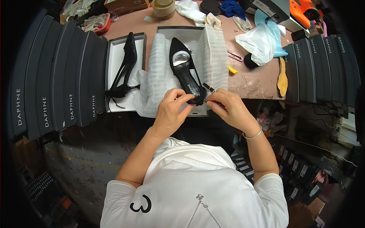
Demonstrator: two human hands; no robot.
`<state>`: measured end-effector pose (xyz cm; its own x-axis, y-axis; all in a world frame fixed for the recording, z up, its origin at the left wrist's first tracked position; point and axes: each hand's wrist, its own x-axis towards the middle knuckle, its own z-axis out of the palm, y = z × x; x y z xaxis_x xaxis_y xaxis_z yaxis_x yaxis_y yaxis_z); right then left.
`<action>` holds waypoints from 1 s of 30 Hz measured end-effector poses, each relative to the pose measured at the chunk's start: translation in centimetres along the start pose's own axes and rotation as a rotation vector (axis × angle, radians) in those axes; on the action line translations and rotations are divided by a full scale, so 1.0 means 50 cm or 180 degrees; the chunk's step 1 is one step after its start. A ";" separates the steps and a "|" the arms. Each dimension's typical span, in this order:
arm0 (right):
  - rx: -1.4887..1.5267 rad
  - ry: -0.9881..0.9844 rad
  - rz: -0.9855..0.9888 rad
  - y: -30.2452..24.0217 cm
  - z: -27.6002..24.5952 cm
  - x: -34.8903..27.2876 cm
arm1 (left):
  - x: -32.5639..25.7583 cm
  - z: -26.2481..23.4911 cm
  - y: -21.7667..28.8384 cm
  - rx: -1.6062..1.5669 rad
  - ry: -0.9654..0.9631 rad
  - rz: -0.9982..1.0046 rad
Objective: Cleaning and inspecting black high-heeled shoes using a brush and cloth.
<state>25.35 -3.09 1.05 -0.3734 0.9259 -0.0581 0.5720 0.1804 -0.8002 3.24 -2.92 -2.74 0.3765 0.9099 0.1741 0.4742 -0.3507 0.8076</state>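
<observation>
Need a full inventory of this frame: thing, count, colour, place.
pointed shoe: 1, black, on white wrapping in the middle box, heel end at the hands
slingback shoe: 1, black, in open box to its left
white wrapping paper: crumpled, under middle shoe
upright box stacks: dark grey, left and right of table
tape roll: 1, beige, far edge
plastic bag: pale, far right
table: pinkish, worn
left hand: pinching the heel strap
right hand: at strap buckle, bracelet on wrist
</observation>
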 end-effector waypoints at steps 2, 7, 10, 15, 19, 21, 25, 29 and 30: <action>0.0015 -0.0082 -0.0086 0.004 0.004 0.006 | -0.004 0.000 -0.002 -0.0164 -0.0071 -0.0187; -0.0005 -0.0355 -0.0319 0.019 0.005 0.021 | -0.016 0.000 0.005 -0.0410 -0.0100 -0.0409; 0.0062 -0.0541 -0.0452 0.027 0.005 0.030 | -0.027 0.007 -0.003 -0.0524 0.0012 -0.0363; -0.0581 -0.0252 -0.0857 0.010 0.013 0.042 | -0.031 0.005 -0.004 -0.0534 0.0071 -0.0455; -0.0620 -0.0205 -0.0838 0.009 0.045 0.035 | -0.039 -0.003 -0.001 -0.0564 0.0116 -0.0506; -0.0664 0.0126 -0.0851 0.002 0.068 0.027 | -0.047 -0.004 -0.005 -0.0709 0.0183 -0.0755; -0.0396 0.0258 -0.0735 0.010 0.082 0.022 | -0.045 0.004 -0.021 -0.1073 0.0215 -0.0996; -0.0075 -0.0145 -0.0145 -0.005 0.074 0.031 | -0.046 0.009 -0.028 -0.0924 0.0197 -0.0749; -0.0231 -0.0514 0.0091 -0.019 0.055 0.039 | -0.046 0.013 -0.028 -0.0978 0.0267 -0.0783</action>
<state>22.09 -2.34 0.06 -0.4653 0.8667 -0.1799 0.6330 0.1838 -0.7520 2.23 -4.68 -4.64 0.2092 0.9778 -0.0104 0.2772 -0.0491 0.9596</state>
